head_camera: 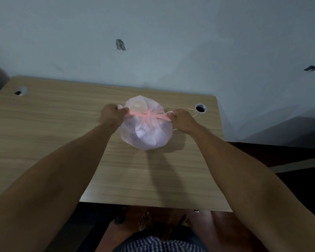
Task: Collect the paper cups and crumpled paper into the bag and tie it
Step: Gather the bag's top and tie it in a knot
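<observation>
The translucent pink plastic bag [146, 130], rounded and full, sits near the middle of the light wood-grain worktop [62, 124], towards its far edge. Through the film I make out a pale paper cup [137, 106] at the far side and white crumpled paper [144, 132] nearer me; no loose cups or paper lie on the worktop. The bag's mouth is gathered into a knot [149, 113] on top, with two twisted pink tails running outward from it.

My left hand [111, 115] is closed in a fist round the left tail, and my right hand [182, 121] is closed likewise round the right tail; the fingers of both are curled tight on the plastic, pulling in opposite directions. I judge the tie to be at the cinching stage.

Risks: thin film under this tension may stretch or tear at the knot, which would spill the contents; a tail may slip from a fist, leaving the knot loose; uneven pull could drag the light bag sideways towards the round cable hole [200, 108] to its right. One overhand turn alone may also work loose.

No brand, label or writing is legible on the bag, the cup or the worktop.
</observation>
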`<state>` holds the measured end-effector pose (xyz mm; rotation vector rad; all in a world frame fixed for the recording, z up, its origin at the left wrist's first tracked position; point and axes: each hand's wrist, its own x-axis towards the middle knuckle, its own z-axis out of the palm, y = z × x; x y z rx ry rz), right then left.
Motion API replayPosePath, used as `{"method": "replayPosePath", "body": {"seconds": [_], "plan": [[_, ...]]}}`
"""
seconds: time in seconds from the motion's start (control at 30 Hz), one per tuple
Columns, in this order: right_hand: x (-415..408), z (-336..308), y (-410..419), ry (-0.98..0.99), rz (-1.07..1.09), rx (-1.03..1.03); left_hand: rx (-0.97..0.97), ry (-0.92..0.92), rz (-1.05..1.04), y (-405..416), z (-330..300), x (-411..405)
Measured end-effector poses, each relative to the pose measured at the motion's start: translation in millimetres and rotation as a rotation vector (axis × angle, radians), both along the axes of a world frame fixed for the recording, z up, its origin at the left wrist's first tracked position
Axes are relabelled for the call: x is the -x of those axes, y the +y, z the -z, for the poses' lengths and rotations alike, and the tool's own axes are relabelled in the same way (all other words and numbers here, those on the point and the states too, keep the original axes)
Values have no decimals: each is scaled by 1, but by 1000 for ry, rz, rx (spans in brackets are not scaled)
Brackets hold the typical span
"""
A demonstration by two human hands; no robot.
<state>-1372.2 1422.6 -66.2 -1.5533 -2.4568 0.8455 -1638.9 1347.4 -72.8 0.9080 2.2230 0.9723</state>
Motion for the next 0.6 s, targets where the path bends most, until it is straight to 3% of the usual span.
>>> {"method": "replayPosePath", "body": {"seconds": [0.13,0.2,0.27,0.33,0.4,0.6], "plan": [[19,-25,3,625,362,338,-199,131,83,6,-16,-16],[31,-32,6,868,443,529,-316,27,122,12,-23,-35],[40,-34,6,1049,490,648,-413,-225,112,16,-32,-57],[43,-34,6,1109,538,669,-436,-438,87,21,-37,-69],[41,-27,7,1090,562,620,-414,-540,92,24,-38,-75],[31,-15,0,1052,661,505,-460,-659,191,19,-29,-93]]}}
